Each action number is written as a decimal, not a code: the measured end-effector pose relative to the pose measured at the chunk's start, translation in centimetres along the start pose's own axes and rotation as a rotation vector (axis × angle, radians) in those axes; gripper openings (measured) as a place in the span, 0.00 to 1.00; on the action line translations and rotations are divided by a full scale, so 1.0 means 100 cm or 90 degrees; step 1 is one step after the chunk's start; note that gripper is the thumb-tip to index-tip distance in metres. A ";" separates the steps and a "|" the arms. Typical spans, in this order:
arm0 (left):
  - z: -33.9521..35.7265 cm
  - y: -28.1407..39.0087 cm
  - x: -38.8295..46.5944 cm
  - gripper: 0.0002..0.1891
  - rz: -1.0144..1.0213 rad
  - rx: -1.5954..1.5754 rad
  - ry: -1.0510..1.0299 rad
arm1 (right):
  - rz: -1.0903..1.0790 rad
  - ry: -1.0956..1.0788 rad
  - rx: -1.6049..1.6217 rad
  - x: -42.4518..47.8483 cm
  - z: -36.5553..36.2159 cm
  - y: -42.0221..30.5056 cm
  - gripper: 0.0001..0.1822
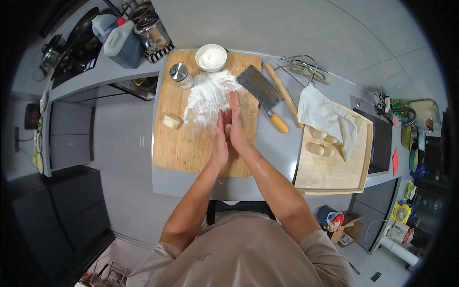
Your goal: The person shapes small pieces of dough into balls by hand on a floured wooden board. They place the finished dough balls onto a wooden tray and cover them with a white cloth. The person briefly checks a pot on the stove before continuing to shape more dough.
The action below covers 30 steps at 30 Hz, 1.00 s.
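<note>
Upright over the wooden board (179, 150), my left hand (220, 141) and my right hand (238, 125) face each other, palms inward. A small piece of dough (228, 130) is cupped between them, mostly hidden by the fingers and palms. White flour (206, 98) is spread over the board just beyond my fingertips. Left of my hands lies a cut lump of dough (171, 122). A metal-lidded glass jar (181, 76) and a white bowl of flour (211, 58) stand at the board's far side.
A cleaver (260, 87) with a wooden handle rests across the board's right edge, beside a rolling pin (284, 94). Further right, a wooden tray (322, 175) holds several dough balls (317, 149) partly under a white cloth (328, 120). Plastic jugs (123, 45) stand back left.
</note>
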<state>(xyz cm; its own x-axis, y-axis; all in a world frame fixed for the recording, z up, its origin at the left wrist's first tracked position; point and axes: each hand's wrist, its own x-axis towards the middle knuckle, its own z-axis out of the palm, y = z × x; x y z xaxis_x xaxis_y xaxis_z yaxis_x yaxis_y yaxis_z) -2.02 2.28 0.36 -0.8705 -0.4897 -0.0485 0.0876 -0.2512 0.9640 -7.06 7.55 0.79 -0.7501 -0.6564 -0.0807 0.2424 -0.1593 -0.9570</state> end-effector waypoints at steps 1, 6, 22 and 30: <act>0.002 -0.003 -0.005 0.44 0.008 0.002 0.000 | 0.003 0.003 -0.018 0.000 0.000 -0.001 0.50; -0.024 0.015 0.041 0.45 -0.049 0.082 -0.010 | 0.002 0.008 -0.095 -0.033 0.014 0.006 0.54; -0.012 -0.012 0.015 0.46 -0.017 0.024 -0.009 | -0.024 -0.011 -0.009 0.010 -0.002 -0.009 0.49; -0.023 0.035 0.034 0.50 -0.059 0.109 -0.015 | -0.017 0.036 -0.018 -0.033 -0.001 0.001 0.48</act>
<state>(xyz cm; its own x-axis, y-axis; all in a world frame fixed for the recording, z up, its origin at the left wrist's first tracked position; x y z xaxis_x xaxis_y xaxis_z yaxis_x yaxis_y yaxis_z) -3.56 -2.18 2.93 -0.8824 -0.4509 -0.1346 -0.0748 -0.1479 0.9862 -4.60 9.78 0.90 -0.7899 -0.6092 -0.0700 0.2048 -0.1545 -0.9665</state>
